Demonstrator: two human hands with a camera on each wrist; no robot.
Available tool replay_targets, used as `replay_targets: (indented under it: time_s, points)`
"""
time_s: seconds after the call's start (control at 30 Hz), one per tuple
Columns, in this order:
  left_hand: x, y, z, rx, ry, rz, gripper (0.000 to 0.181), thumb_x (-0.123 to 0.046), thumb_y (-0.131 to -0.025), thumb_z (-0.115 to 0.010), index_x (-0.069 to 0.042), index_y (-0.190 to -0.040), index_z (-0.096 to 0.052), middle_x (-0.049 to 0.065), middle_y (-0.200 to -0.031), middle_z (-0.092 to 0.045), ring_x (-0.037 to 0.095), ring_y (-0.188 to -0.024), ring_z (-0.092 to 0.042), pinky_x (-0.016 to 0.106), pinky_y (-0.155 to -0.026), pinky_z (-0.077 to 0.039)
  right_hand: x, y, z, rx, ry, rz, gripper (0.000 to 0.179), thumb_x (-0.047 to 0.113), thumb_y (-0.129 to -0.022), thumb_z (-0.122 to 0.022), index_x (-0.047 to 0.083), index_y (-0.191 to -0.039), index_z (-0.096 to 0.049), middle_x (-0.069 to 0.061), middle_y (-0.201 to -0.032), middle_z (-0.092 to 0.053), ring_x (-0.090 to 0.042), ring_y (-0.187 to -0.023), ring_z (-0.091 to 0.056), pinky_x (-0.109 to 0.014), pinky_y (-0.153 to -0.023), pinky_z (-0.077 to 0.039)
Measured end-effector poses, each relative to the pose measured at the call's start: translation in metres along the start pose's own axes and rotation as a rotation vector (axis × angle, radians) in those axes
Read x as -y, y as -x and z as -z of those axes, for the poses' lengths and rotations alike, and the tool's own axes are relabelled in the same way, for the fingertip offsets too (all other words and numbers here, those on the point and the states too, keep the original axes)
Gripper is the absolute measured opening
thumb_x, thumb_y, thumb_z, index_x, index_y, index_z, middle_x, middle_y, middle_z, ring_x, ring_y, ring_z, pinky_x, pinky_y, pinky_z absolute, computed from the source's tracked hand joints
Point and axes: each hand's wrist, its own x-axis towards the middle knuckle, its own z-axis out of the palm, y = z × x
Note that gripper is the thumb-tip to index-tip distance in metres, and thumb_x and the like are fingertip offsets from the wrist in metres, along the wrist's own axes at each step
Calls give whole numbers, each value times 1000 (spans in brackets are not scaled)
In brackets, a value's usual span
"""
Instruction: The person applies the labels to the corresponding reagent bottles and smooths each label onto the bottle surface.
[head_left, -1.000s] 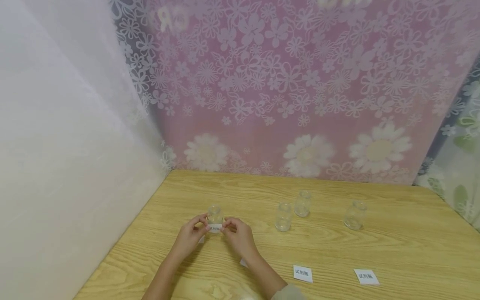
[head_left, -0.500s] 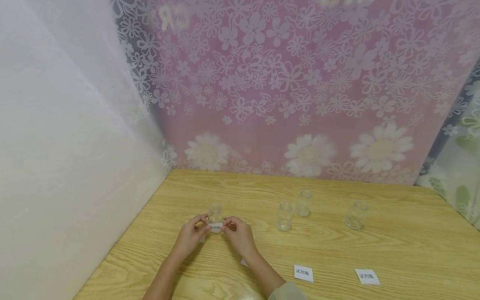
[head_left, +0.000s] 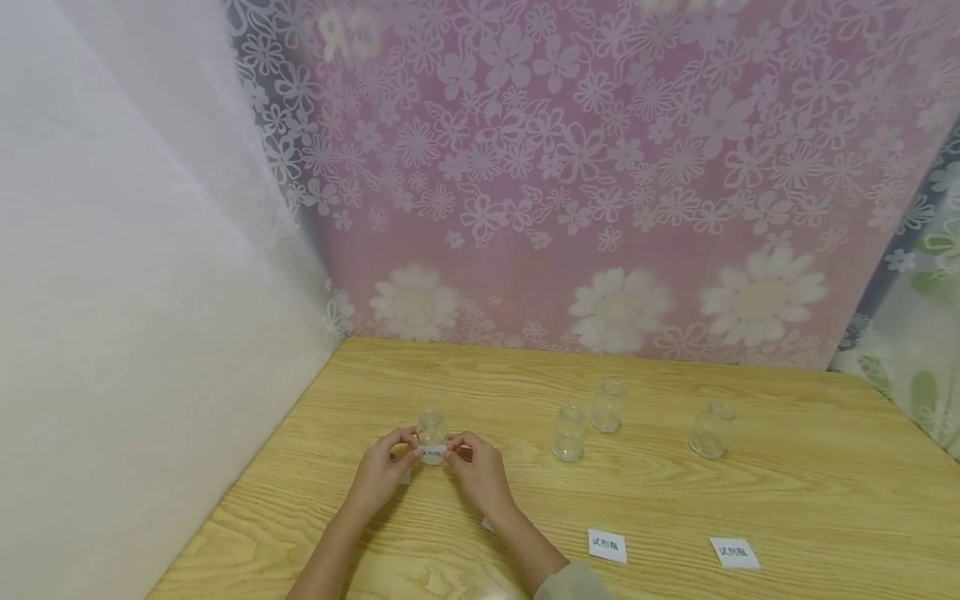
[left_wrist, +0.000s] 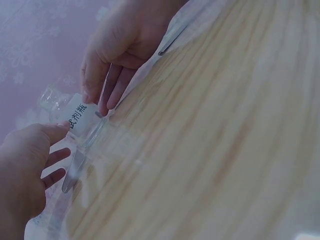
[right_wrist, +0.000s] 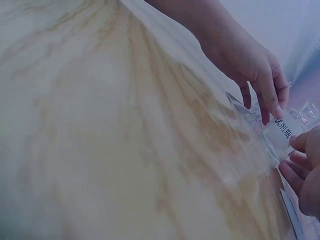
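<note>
A clear glass jar (head_left: 431,418) stands upright on the table at left of centre. A white paper label (left_wrist: 78,115) with black printed characters lies across its front. My left hand (head_left: 378,472) pinches the label's left end, thumb on the paper and fingers beside the jar. At the right end my right hand (head_left: 478,473) does the same. In the right wrist view, my left hand (right_wrist: 250,60) and right hand (right_wrist: 309,172) flank the labelled jar. Part of another white paper piece (head_left: 406,477) pokes out by my left hand.
Two glass jars (head_left: 568,435) (head_left: 607,407) stand to the right, and another jar (head_left: 712,432) farther right. Printed labels (head_left: 607,546) (head_left: 734,552) lie near the front. A paper corner (head_left: 487,524) shows beside my right forearm. A white wall (head_left: 165,292) borders the table's left side.
The label has risen very slightly on the jar and sits level across its front. Both hands keep almost the same place; the other jars and labels have not moved.
</note>
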Motion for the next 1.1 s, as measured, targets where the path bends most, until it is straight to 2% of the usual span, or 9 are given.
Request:
replay_targets:
  time_s: [0.1,0.23,0.37,0.53,0.77,1.1]
  points:
    - [0,0,-1,-9,1,7,9,-10,-85,-65,-13,-83,-56,14,-120,-57,35,-108,-52,42,-75,-49,0,0,-2,-19,12,-9,6,3,-86,-63,1,-81,-59,-17,-107,-62,-31,-90,-63,-32,-72,-52]
    - [1,0,-3,-34,-11,-14,9,-11,-84,-65,-12,-83,-57,14,-117,-59,34,-105,-55,40,-74,-50,0,0,-5,-53,57,-6,6,4,-86,-64,4,-81,-60,-14,-104,-64,-28,-87,-64,-31,-70,-53]
    - [2,-1,-4,-51,-25,-41,8,-12,-84,-65,-9,-82,-57,15,-114,-60,33,-99,-58,40,-75,-50,-1,0,-7,-86,111,18,5,4,-85,-64,4,-82,-61,-12,-100,-65,-26,-83,-65,-30,-68,-53]
    - [1,0,-4,-51,7,-44,8,-9,-85,-63,-4,-83,-57,19,-113,-60,34,-92,-61,41,-77,-51,-1,1,-9,-116,163,70,4,1,-84,-65,3,-83,-61,-12,-96,-66,-22,-78,-65,-27,-66,-53]
    - [-1,0,-5,-57,30,-43,7,-5,-85,-63,-4,-83,-56,20,-111,-60,33,-92,-62,41,-78,-50,0,2,-11,-118,221,84,4,3,-84,-65,2,-85,-61,-12,-95,-67,-22,-79,-65,-25,-67,-52]
    - [-1,-1,-6,-81,48,-51,9,-1,-84,-64,-4,-80,-56,18,-108,-62,32,-89,-63,36,-77,-51,0,2,-11,-110,223,118,5,0,-84,-64,0,-85,-59,-16,-93,-66,-25,-80,-65,-25,-67,-52]
